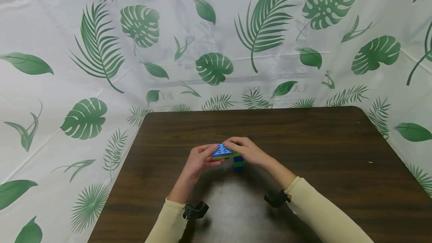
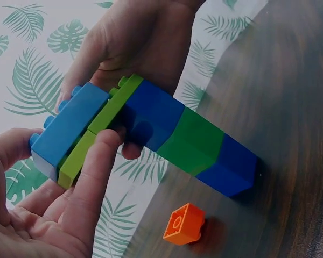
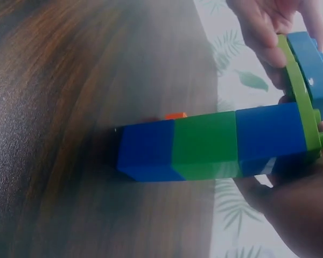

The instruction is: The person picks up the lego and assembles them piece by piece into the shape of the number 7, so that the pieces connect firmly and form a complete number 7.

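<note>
A column of toy building bricks stands on the table: a dark blue brick point(image 2: 229, 166) at the bottom, a green brick point(image 2: 192, 141) and another dark blue brick point(image 2: 153, 113). Across its top lies a flat lime-green brick point(image 3: 304, 91), jutting out to the left. A light blue brick point(image 1: 222, 150) sits over the jutting part, with a thin dark gap between them in the left wrist view. My left hand point(image 1: 200, 157) pinches both at their outer end, thumb above and fingers beneath. From the far side, my right hand point(image 1: 248, 150) holds the light blue brick and lime-green brick near the column.
A small orange brick point(image 2: 184, 224) lies on its side on the dark wooden table point(image 1: 303, 134), beyond the column in the right wrist view. A white leaf-print sheet point(image 1: 175, 48) hangs behind the table. Both wrists wear dark straps with cameras.
</note>
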{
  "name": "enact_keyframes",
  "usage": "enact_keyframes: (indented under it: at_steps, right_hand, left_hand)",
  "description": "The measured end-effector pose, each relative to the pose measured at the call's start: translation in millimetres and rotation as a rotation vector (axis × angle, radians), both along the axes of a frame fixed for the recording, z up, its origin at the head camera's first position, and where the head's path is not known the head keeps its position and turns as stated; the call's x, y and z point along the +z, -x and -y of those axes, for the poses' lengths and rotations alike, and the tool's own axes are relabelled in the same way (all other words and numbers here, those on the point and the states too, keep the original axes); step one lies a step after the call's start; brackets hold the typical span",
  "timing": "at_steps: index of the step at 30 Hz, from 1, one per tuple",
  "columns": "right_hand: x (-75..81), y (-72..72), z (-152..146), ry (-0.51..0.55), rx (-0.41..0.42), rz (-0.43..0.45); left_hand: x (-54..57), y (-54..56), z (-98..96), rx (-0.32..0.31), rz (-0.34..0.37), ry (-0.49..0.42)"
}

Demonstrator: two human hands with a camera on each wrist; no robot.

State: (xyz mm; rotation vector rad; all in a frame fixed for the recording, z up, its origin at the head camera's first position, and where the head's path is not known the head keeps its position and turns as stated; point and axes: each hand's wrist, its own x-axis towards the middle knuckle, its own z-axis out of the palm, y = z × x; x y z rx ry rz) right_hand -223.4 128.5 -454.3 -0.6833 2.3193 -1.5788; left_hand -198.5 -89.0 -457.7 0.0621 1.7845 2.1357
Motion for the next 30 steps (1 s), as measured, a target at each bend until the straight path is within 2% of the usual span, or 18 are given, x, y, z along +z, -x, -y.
enact_keyframes:
  at_steps: [10,22,30]
  right_hand:
    - [-0.1,1.3,0.9,0.018,-0.001,0.007]
    - [-1.1,2.1,1.1,0.046,0.013,0.026]
    - [-1.5,2.1,-0.8,0.032,0.002,0.040]
  left_hand:
    - [-0.6,1.1,-0.3,0.005,-0.002,-0.021]
    - [4.4,0.2,-2.1,0.037,-0.003,-0.027]
    - [3.7,0.1,-1.9,0.005,-0.005,0.013]
